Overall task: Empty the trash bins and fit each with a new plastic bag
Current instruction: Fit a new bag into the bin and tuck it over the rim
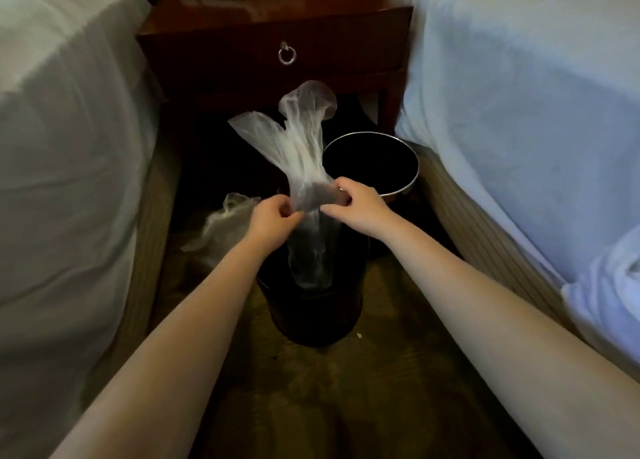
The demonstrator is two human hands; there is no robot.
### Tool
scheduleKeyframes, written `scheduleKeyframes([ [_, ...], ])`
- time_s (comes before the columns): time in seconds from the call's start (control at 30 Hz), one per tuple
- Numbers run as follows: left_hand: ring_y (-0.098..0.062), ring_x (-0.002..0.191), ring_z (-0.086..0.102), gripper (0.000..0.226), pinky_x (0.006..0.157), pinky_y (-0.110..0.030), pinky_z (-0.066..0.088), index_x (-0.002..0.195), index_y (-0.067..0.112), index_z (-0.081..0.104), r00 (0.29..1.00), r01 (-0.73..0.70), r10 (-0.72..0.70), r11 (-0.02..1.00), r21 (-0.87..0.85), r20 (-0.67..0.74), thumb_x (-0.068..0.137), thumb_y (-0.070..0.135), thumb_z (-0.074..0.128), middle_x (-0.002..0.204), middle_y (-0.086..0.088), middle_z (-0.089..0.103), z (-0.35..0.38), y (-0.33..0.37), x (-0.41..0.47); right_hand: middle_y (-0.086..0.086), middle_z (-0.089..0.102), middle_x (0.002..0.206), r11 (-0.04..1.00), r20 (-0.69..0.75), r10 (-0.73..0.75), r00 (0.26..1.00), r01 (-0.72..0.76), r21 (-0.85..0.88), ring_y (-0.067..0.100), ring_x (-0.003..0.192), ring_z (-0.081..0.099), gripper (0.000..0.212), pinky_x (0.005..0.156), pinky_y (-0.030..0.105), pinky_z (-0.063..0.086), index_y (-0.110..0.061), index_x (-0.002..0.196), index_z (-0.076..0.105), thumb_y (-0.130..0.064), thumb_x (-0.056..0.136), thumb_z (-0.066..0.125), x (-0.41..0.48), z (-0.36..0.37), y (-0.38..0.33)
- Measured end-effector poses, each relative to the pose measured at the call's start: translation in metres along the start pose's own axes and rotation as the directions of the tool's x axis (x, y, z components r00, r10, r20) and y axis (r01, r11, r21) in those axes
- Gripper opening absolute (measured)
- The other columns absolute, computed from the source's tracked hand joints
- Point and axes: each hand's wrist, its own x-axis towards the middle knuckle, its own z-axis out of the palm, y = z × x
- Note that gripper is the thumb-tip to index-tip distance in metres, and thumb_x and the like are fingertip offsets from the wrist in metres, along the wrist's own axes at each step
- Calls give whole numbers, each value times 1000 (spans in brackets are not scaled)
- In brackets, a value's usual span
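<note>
Fingers (286, 210) of left hand (273, 218) and right hand (358, 205): curled, both pinching one clear plastic bag (301, 150) at mid-length, hands close together. Bag: upper part flared upward; lower end appeared to hang into the near dark bin (311, 320), the view being dim. Second bin (414, 178), metal-rimmed: stood at the right edge of the carpet (311, 406), beside the right bed (519, 95), below the nightstand (277, 18). Crumpled bag (225, 224): lay on carpet, left of near bin.

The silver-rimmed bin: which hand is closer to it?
Right. The right hand pinches the bag just beside the near rim of the silver-rimmed bin; the left hand pinches the same bag farther left, away from it.
</note>
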Motion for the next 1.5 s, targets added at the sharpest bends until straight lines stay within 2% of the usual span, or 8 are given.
scheduleKeyframes([
  [0.23,-20,75,60,10,59,-26,43,85,17,63,960,191,-191,981,-19,-203,93,17,57,80,-3,62,-10,-28,-20,-2,64,84,978,-173,122,977,-149,-148,17,80,60,20,66,33,48,-22,84,66,-28,97,52,-3,-5,32],
  [0.4,-15,73,56,12,54,-21,36,79,21,58,988,110,-102,991,70,-113,89,15,61,75,3,59,-9,-39,-25,4,67,98,985,69,131,989,-138,102,19,93,63,15,82,34,50,-15,97,65,-14,83,70,2,-11,18],
  [0.53,-13,97,54,36,75,-24,40,114,13,58,997,-10,5,997,73,73,81,11,71,105,2,59,0,-24,-21,10,71,91,956,222,139,965,-189,224,21,83,69,22,82,34,54,-6,102,68,-23,87,70,6,1,-1],
  [0.63,-15,113,53,65,92,-29,44,138,13,39,989,62,-21,959,-277,148,82,16,72,124,2,53,2,-12,-15,20,68,91,971,115,119,986,-139,193,32,86,67,25,86,45,53,3,97,66,-20,86,70,9,9,2],
  [0.9,-30,68,56,31,68,-46,52,83,-5,56,958,28,-82,980,-196,-275,92,25,58,72,-13,53,-5,-15,2,10,68,91,946,-120,240,963,-204,253,24,88,65,13,81,39,52,-8,94,64,-9,83,71,8,-6,30],
  [1.13,-13,73,59,9,62,-26,46,85,14,56,974,26,-97,946,-323,-204,91,19,61,78,1,60,-7,-5,-1,0,63,110,840,-6,194,981,-163,518,16,99,63,45,87,32,52,-19,117,53,-28,81,77,9,-4,17],
  [1.37,-19,73,57,18,64,-29,46,90,10,59,922,-41,-113,922,-384,-370,97,26,52,80,-7,59,-15,-4,-5,-2,62,87,978,-287,193,938,-158,139,18,89,60,13,73,28,41,-17,90,62,-29,91,65,16,3,24],
  [1.5,-25,86,58,16,73,-38,47,98,14,57,928,71,-182,943,-324,-326,97,28,50,91,-8,57,-21,-19,-5,-2,61,84,973,-226,219,949,-194,126,20,92,60,7,77,31,43,-19,88,61,-23,94,61,12,0,34],
])
